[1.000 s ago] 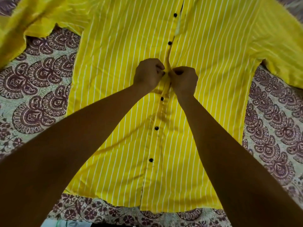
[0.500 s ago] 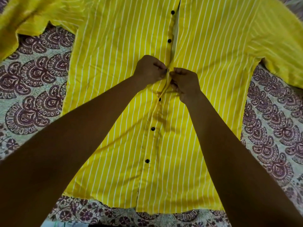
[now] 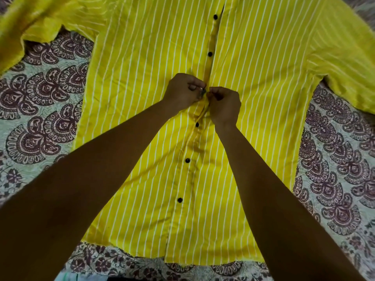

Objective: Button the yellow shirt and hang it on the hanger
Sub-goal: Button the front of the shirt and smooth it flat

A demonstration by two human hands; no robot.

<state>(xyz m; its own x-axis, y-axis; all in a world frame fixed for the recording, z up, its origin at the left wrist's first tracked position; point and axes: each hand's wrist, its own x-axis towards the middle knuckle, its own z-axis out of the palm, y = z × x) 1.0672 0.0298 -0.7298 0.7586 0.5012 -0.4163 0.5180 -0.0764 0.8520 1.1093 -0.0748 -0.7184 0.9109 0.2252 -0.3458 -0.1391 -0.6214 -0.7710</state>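
Yellow shirt [image 3: 253, 78] with white stripes, spread flat and front-up on a patterned cloth [image 3: 40, 102], hem nearest the viewer and sleeves out to either side. At the middle of the shirt's front the left hand [image 3: 182, 92] and right hand [image 3: 224, 106] meet, each with fingers curled and pinching one front edge (fingertips touching over the opening). Toward the shirt's hem three dark lower buttons [image 3: 187, 160] lie along a closed front; toward its collar two dark upper buttons [image 3: 210, 54] sit beside a narrow open gap.
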